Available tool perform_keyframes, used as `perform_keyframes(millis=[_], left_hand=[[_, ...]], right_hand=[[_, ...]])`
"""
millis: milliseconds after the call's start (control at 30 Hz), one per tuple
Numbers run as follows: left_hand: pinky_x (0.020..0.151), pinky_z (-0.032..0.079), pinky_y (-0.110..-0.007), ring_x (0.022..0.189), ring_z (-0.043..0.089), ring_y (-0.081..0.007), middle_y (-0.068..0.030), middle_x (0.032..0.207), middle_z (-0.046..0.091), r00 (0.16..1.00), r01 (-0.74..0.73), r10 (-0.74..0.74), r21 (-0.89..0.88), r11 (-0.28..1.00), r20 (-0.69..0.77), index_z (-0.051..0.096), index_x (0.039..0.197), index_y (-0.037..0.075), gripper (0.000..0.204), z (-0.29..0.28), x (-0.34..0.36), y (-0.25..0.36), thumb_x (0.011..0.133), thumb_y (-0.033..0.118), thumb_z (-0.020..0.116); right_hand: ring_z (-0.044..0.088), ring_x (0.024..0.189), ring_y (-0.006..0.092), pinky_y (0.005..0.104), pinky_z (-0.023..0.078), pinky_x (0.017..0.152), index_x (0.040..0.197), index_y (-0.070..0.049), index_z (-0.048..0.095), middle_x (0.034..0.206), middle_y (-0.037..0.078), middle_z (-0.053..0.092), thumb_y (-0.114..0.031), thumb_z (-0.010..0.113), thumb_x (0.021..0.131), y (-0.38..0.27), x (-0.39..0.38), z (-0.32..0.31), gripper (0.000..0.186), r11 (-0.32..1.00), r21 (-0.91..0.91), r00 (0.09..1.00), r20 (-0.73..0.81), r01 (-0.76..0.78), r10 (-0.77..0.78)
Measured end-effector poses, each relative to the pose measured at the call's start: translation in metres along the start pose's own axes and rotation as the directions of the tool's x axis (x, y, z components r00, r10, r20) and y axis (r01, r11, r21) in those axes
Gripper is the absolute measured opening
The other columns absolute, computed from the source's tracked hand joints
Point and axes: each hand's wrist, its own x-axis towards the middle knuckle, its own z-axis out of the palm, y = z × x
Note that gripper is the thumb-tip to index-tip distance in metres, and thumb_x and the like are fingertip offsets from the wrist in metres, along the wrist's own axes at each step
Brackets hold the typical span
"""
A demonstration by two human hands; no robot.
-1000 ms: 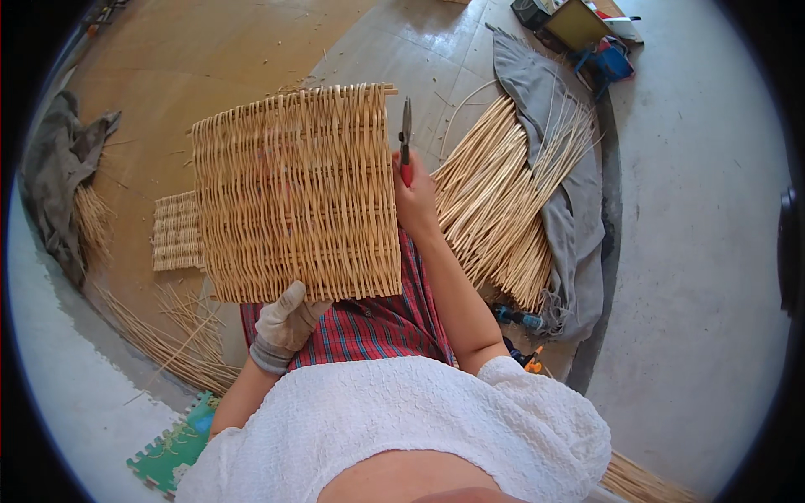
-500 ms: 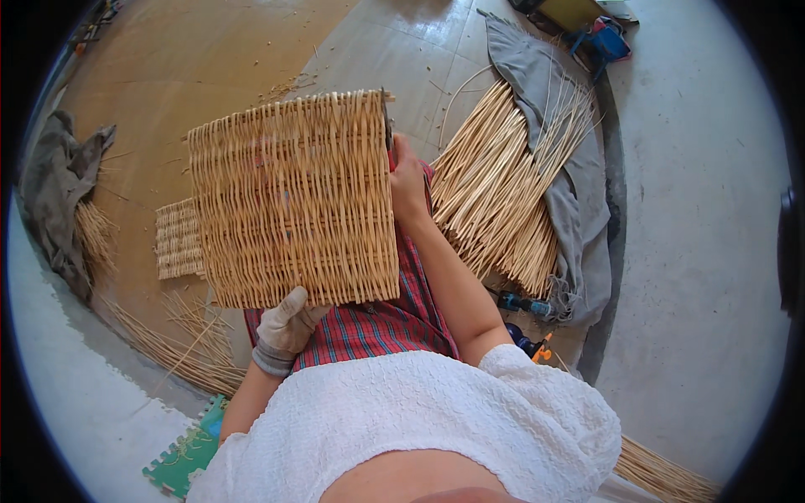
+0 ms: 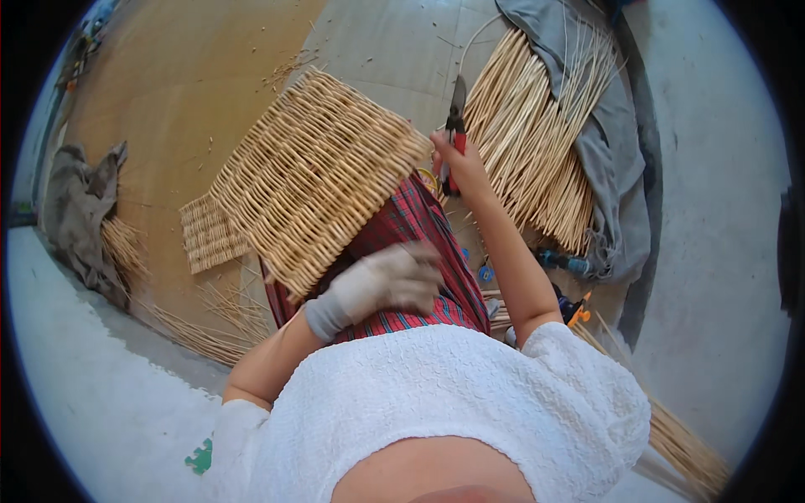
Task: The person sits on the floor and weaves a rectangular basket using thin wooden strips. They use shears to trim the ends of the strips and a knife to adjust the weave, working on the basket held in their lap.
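A square, tan woven-wicker panel (image 3: pixel 314 172) is slanting over the red plaid cloth (image 3: pixel 411 220), no longer sitting square. The left hand (image 3: pixel 386 283), gloved off-white, is hanging clear of it, blurred fingers loosely spread, apparently holding nothing. So the panel is seemingly being turned. The right hand (image 3: pixel 467 168) is gripping red-handled, dark-bladed pruning shears (image 3: pixel 455 124) beside its corner.

No readable text, labels, numbers, signs
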Motion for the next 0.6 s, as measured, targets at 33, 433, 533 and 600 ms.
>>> perform_keyframes(millis=[33,433,533,600], left_hand=[[0.104,0.056,-0.04,0.113,0.07,-0.0237,-0.0126,0.135,0.066,0.988,0.135,-0.151,0.323,0.937,0.023,0.06,0.14,-0.001,0.039,0.023,-0.003,0.006,0.109,0.023,0.059],[0.128,0.018,-0.059,0.153,0.031,-0.0474,-0.0201,0.159,0.044,0.687,0.216,0.658,0.779,-0.588,0.307,0.058,0.15,0.016,0.09,0.02,0.088,0.118,0.074,0.054,0.088],[0.128,0.018,-0.06,0.148,0.04,-0.0448,-0.0165,0.149,0.055,0.688,0.182,0.627,0.751,-0.635,0.364,0.064,0.136,0.016,0.068,0.009,0.103,0.12,0.078,0.045,0.085],[0.127,0.019,-0.061,0.143,0.045,-0.043,-0.0144,0.141,0.059,0.681,0.179,0.631,0.75,-0.636,0.372,0.066,0.129,0.015,0.058,0.006,0.107,0.118,0.079,0.038,0.084]], right_hand=[[0.055,0.062,0.0077,0.027,0.043,0.058,0.095,-0.005,0.066,0.067,-0.002,0.058,-0.046,0.073,0.099,0.009,-0.018,-0.005,0.042,0.997,-0.041,0.998,0.004,-0.067,0.068],[0.057,0.072,0.0187,0.035,0.048,0.071,0.102,-0.006,0.063,0.078,0.007,0.06,-0.039,0.077,0.095,0.015,-0.1,0.014,0.037,0.964,-0.253,0.985,-0.168,-0.075,0.032],[0.058,0.076,0.0215,0.036,0.047,0.072,0.104,-0.005,0.062,0.079,0.007,0.061,-0.042,0.077,0.095,-0.003,-0.099,0.013,0.041,0.95,-0.309,0.98,-0.196,-0.045,-0.017],[0.066,0.08,0.0383,0.0466,0.05,0.073,0.105,-0.005,0.06,0.081,0.015,0.065,-0.051,0.077,0.092,0.002,-0.099,0.011,0.051,0.931,-0.365,0.978,-0.201,-0.017,-0.061]])
